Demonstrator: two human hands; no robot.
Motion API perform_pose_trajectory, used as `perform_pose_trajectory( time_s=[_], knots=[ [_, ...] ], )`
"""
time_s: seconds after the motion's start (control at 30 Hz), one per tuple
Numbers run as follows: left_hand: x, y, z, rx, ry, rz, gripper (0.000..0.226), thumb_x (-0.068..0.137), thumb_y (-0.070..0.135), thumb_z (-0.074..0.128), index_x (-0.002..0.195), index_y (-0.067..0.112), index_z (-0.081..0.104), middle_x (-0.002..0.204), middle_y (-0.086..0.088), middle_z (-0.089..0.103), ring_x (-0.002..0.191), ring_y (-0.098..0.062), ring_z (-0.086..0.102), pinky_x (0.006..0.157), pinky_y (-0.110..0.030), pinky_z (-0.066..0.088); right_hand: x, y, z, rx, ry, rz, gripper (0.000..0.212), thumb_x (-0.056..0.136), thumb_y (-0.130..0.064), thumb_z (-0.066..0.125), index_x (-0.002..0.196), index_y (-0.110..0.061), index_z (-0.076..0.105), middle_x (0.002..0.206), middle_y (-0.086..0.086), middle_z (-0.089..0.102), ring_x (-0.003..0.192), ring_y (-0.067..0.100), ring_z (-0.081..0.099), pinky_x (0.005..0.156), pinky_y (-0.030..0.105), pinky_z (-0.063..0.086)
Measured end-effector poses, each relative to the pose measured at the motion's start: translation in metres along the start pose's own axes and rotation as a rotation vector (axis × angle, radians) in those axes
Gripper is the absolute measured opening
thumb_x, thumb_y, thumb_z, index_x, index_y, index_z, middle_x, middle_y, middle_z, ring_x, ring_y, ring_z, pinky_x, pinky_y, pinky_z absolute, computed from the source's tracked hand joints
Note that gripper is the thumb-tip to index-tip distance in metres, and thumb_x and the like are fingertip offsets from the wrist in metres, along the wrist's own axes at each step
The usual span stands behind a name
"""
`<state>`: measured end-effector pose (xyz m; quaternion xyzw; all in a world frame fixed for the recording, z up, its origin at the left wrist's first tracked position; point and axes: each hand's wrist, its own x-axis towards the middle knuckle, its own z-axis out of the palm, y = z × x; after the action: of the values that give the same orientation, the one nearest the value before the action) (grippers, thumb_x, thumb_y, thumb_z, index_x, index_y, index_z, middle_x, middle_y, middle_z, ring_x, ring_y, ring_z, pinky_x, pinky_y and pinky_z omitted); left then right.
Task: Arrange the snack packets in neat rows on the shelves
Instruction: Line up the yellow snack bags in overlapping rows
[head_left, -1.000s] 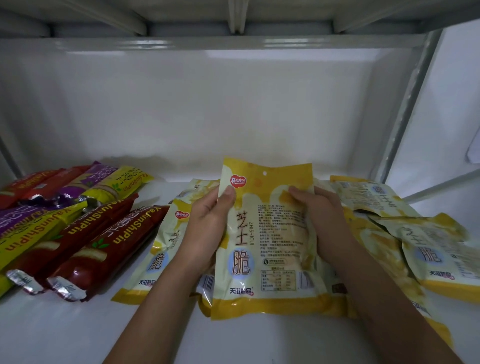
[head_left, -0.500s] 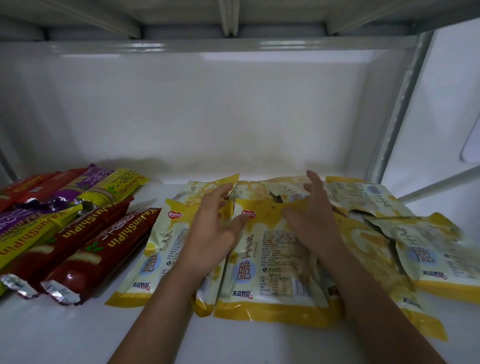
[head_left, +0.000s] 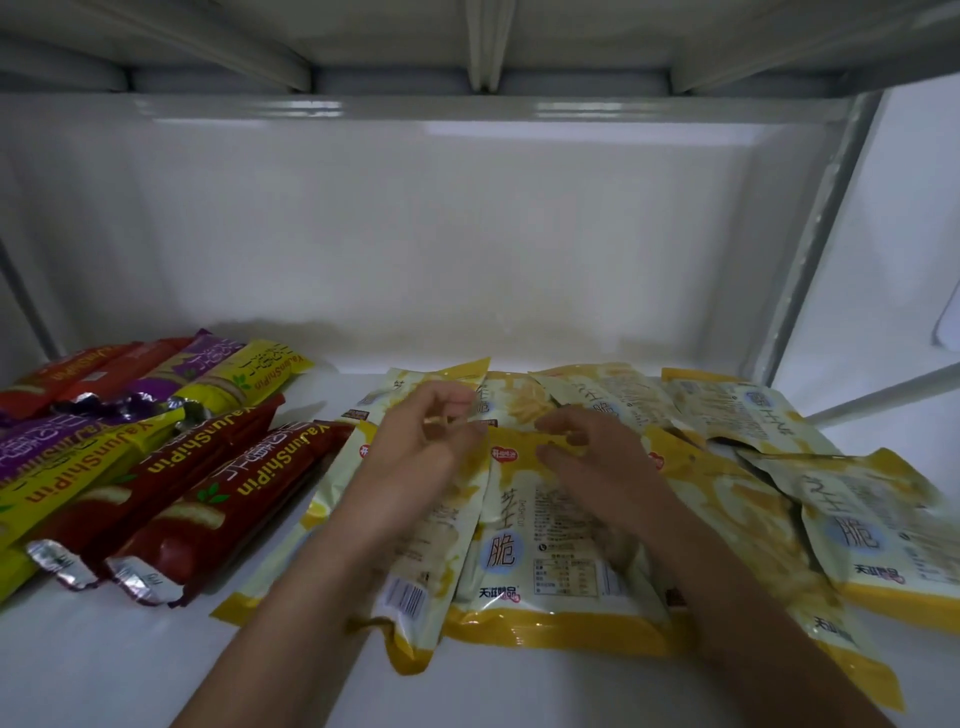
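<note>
Yellow-and-cream snack packets (head_left: 550, 540) lie flat and overlapping across the middle and right of a white metal shelf (head_left: 130, 665), their printed backs and fronts mixed, the nearest ones reaching toward the shelf's near edge. Both hands hover over this pile. The left hand (head_left: 415, 457) is blurred, its fingers loosely curled above the far end of a cream packet; whether it pinches anything I cannot tell. The right hand (head_left: 597, 462) sits just beside it, fingers bent and relaxed over the top edge of the central packet, gripping nothing that shows. More yellow packets (head_left: 857, 514) spread unevenly to the right, some tilted and lapping over each other. On the left of the shelf, well apart from the hands, long wafer packets (head_left: 208, 499) in red, yellow and purple wrappers lie side by side at a slant, foil ends pointing near. Behind everything stands the white back wall (head_left: 441, 234), and an upper shelf (head_left: 467, 104) spans overhead.
</note>
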<state>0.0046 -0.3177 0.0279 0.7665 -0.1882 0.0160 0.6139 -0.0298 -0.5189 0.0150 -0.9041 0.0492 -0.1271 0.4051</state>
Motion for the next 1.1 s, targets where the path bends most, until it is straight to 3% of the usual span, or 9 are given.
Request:
perform_pose_trajectory(
  time_s=[0.2, 0.33, 0.5, 0.67, 0.77, 0.83, 0.9, 1.0, 1.1],
  knots=[
    [0.068, 0.026, -0.047, 0.295, -0.002, -0.016, 0.009, 0.101, 0.026, 0.065, 0.105, 0.021, 0.072, 0.11, 0.003, 0.071, 0.106, -0.019, 0.067, 0.078, -0.028, 0.049, 0.039, -0.048, 0.002, 0.052, -0.088, -0.033, 0.014, 0.097, -0.023, 0.066, 0.1, -0.017, 0.078, 0.101, -0.008, 0.074, 0.095, 0.009, 0.069, 0.082, 0.027, 0.055],
    [0.115, -0.005, -0.062, 0.708, -0.014, -0.123, 0.041, 0.109, 0.044, 0.048, 0.115, 0.008, 0.067, 0.114, -0.006, 0.066, 0.109, -0.028, 0.06, 0.091, -0.035, 0.043, 0.081, -0.064, 0.04, -0.071, -0.199, 0.083, 0.029, 0.091, -0.026, 0.064, 0.087, 0.002, 0.057, 0.083, 0.011, 0.059, 0.073, 0.024, 0.062, 0.07, 0.033, 0.047],
    [0.137, -0.048, -0.074, 1.201, -0.098, -0.284, 0.07, 0.106, 0.067, 0.028, 0.134, 0.01, 0.056, 0.138, -0.018, 0.058, 0.128, -0.038, 0.056, 0.111, -0.055, 0.041, 0.105, -0.061, 0.071, -0.632, -0.177, 0.059, 0.042, 0.1, -0.041, 0.05, 0.132, -0.015, 0.054, 0.131, 0.009, 0.061, 0.126, 0.033, 0.055, 0.111, 0.051, 0.032],
    [0.155, -0.074, -0.088, 1.144, -0.164, -0.375, 0.082, 0.102, 0.073, 0.027, 0.144, 0.007, 0.053, 0.15, -0.02, 0.053, 0.136, -0.038, 0.051, 0.117, -0.057, 0.036, 0.119, -0.056, 0.086, -0.636, -0.164, 0.06, 0.048, 0.101, -0.047, 0.046, 0.139, -0.018, 0.053, 0.139, 0.007, 0.059, 0.132, 0.032, 0.052, 0.115, 0.054, 0.024],
    [0.161, -0.087, -0.094, 1.118, -0.169, -0.386, 0.072, 0.099, 0.076, 0.026, 0.115, 0.015, 0.062, 0.138, -0.019, 0.062, 0.128, -0.038, 0.057, 0.117, -0.063, 0.034, 0.123, -0.055, 0.096, -0.602, -0.16, 0.101, 0.057, 0.098, -0.051, 0.051, 0.145, -0.02, 0.05, 0.145, 0.005, 0.055, 0.139, 0.031, 0.047, 0.116, 0.056, 0.022],
    [0.163, -0.089, -0.095, 1.072, -0.168, -0.384, 0.071, 0.098, 0.077, 0.031, 0.114, 0.014, 0.06, 0.136, -0.019, 0.063, 0.128, -0.038, 0.058, 0.117, -0.062, 0.035, 0.123, -0.056, 0.099, -0.549, -0.126, 0.127, 0.055, 0.094, -0.049, 0.059, 0.142, -0.022, 0.053, 0.143, 0.003, 0.057, 0.138, 0.029, 0.048, 0.114, 0.054, 0.023],
    [0.163, -0.083, -0.096, 1.011, -0.156, -0.378, 0.073, 0.101, 0.072, 0.038, 0.124, 0.006, 0.06, 0.138, -0.022, 0.061, 0.128, -0.039, 0.057, 0.113, -0.051, 0.04, 0.123, -0.054, 0.102, -0.43, -0.069, 0.137, 0.048, 0.09, -0.04, 0.067, 0.134, -0.025, 0.059, 0.135, -0.001, 0.062, 0.133, 0.027, 0.052, 0.113, 0.051, 0.024],
    [0.165, -0.074, -0.098, 0.894, -0.073, -0.312, 0.062, 0.096, 0.07, 0.046, 0.087, 0.01, 0.059, 0.117, -0.023, 0.067, 0.116, -0.041, 0.062, 0.107, -0.049, 0.045, 0.122, -0.052, 0.102, -0.12, 0.0, 0.134, 0.051, 0.086, -0.029, 0.073, 0.135, -0.027, 0.063, 0.135, -0.003, 0.064, 0.129, 0.024, 0.057, 0.116, 0.05, 0.033],
    [0.16, -0.052, -0.098, 0.722, 0.022, -0.242, 0.058, 0.1, 0.061, 0.053, 0.088, 0.006, 0.065, 0.105, -0.02, 0.069, 0.101, -0.035, 0.065, 0.091, -0.038, 0.049, 0.121, -0.057, 0.091, 0.16, 0.079, 0.084, 0.061, 0.086, -0.024, 0.079, 0.144, -0.02, 0.06, 0.144, 0.002, 0.061, 0.129, 0.024, 0.06, 0.108, 0.039, 0.047]
  ],
)
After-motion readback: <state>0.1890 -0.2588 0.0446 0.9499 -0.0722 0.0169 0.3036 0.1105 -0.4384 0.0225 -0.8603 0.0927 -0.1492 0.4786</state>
